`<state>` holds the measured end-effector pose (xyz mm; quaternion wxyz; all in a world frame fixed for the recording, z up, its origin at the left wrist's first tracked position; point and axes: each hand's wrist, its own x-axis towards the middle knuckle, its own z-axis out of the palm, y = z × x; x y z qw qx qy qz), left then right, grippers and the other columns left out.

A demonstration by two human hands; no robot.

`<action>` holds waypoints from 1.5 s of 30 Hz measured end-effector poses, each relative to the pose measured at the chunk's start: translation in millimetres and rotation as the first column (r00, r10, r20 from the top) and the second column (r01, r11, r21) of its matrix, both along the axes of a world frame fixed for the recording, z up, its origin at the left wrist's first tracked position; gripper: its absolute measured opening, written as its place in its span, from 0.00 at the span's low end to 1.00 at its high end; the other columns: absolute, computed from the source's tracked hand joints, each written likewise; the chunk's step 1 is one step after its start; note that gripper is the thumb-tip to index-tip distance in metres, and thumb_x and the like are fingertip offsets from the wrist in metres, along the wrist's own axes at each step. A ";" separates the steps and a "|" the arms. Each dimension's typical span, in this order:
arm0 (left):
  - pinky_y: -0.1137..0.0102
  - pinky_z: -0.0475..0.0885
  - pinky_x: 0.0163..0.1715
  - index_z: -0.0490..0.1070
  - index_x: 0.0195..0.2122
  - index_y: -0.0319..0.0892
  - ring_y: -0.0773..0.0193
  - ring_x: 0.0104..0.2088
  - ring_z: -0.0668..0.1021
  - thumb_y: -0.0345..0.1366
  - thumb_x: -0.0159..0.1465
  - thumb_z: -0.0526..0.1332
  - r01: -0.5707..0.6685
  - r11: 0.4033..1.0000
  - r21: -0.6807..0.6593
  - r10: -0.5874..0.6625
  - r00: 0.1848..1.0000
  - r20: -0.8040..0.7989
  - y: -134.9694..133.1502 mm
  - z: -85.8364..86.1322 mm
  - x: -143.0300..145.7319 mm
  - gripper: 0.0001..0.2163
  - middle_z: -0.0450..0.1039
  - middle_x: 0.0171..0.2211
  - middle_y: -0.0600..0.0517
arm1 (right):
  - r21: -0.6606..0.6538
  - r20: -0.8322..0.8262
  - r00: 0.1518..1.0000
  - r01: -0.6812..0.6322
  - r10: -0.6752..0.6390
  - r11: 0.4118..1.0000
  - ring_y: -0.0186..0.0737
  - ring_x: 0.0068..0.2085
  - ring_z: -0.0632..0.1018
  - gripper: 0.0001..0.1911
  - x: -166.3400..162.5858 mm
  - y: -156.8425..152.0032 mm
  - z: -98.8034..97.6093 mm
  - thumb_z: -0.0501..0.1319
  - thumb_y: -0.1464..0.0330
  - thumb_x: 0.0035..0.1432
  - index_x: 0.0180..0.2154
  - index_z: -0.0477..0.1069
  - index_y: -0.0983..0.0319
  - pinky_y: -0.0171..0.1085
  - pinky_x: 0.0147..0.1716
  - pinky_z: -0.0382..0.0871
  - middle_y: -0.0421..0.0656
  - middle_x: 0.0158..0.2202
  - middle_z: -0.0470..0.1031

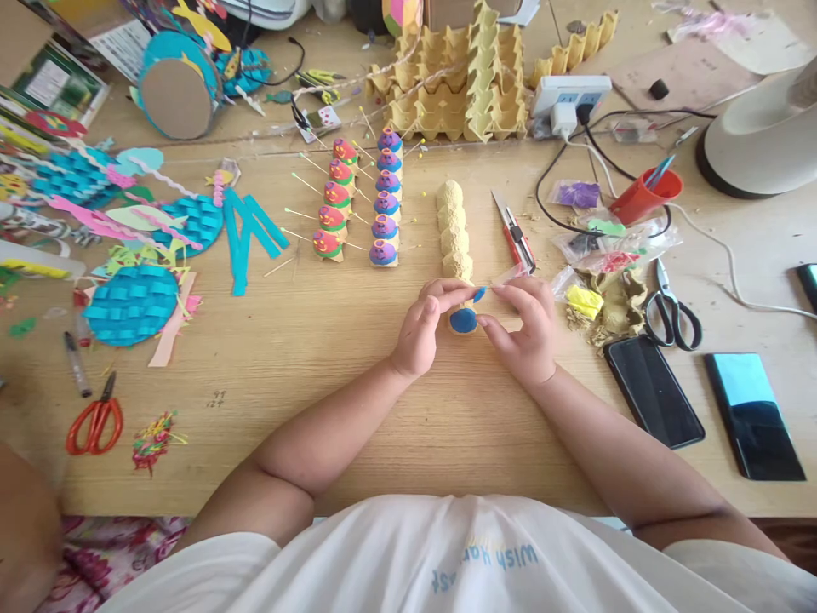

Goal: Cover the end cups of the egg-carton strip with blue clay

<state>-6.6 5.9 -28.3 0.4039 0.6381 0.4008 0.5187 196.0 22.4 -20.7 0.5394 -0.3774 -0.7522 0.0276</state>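
Cluttered wooden desk (306, 358), craft scraps far left. Mid-desk, left hand (422, 330) curls its fingers round the carton strip (454, 226) at its near end, bracing it; right hand (524, 334) fingers apparently pinch a blue clay bit (479, 294) just above the blue cap (463, 320).

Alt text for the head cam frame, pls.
Seen from above, a person's left hand and right hand pinch the blue end of a plain egg-carton strip on a wooden table. Two rows of painted carton figures stand to its left; a utility knife, scissors and two phones lie to its right.
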 end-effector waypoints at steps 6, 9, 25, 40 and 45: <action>0.49 0.70 0.75 0.80 0.72 0.47 0.48 0.69 0.75 0.63 0.83 0.39 0.117 0.956 0.268 -0.059 0.975 -0.215 -2.0 14.9 -4.1 0.38 0.81 0.68 0.43 | -0.094 -0.044 0.999 0.012 -0.016 0.996 0.51 0.44 0.82 0.18 -1.4 -0.3 -4.9 0.72 0.49 0.73 0.49 0.74 0.53 0.52 0.48 0.74 0.44 0.42 0.81; 0.48 0.69 0.76 0.80 0.72 0.48 0.48 0.70 0.75 0.62 0.83 0.39 0.118 0.949 0.293 -0.047 0.970 -0.240 -2.3 17.8 -4.7 0.38 0.82 0.68 0.43 | -0.117 -0.075 0.997 -0.019 0.010 0.993 0.49 0.45 0.81 0.13 -1.7 0.7 -4.0 0.70 0.52 0.76 0.47 0.75 0.53 0.50 0.47 0.74 0.44 0.42 0.80; 0.49 0.73 0.73 0.91 0.49 0.51 0.52 0.62 0.83 0.61 0.84 0.35 -0.147 0.988 0.048 0.148 0.989 -0.019 -0.6 11.6 0.7 0.42 0.89 0.53 0.47 | -0.224 -0.134 0.991 -0.009 -0.022 0.975 0.48 0.45 0.83 0.07 1.3 1.4 2.5 0.65 0.63 0.79 0.43 0.78 0.55 0.49 0.47 0.79 0.45 0.42 0.81; 0.49 0.71 0.75 0.90 0.58 0.53 0.51 0.68 0.77 0.60 0.84 0.35 0.003 0.998 0.056 -0.002 1.000 -0.023 -2.3 6.4 -0.9 0.40 0.85 0.61 0.47 | -0.177 -0.128 0.992 -0.035 0.012 0.984 0.48 0.46 0.83 0.03 -0.4 -0.9 3.7 0.68 0.63 0.77 0.47 0.78 0.55 0.50 0.48 0.79 0.45 0.43 0.82; 0.46 0.68 0.79 0.87 0.63 0.53 0.51 0.72 0.74 0.61 0.83 0.34 0.022 0.991 0.128 -0.005 0.992 -0.130 -1.1 4.0 -2.7 0.41 0.84 0.64 0.47 | -0.142 -0.152 0.988 -0.021 -0.001 0.990 0.48 0.45 0.82 0.03 -0.6 -0.5 1.8 0.66 0.65 0.78 0.47 0.79 0.54 0.50 0.47 0.78 0.44 0.42 0.82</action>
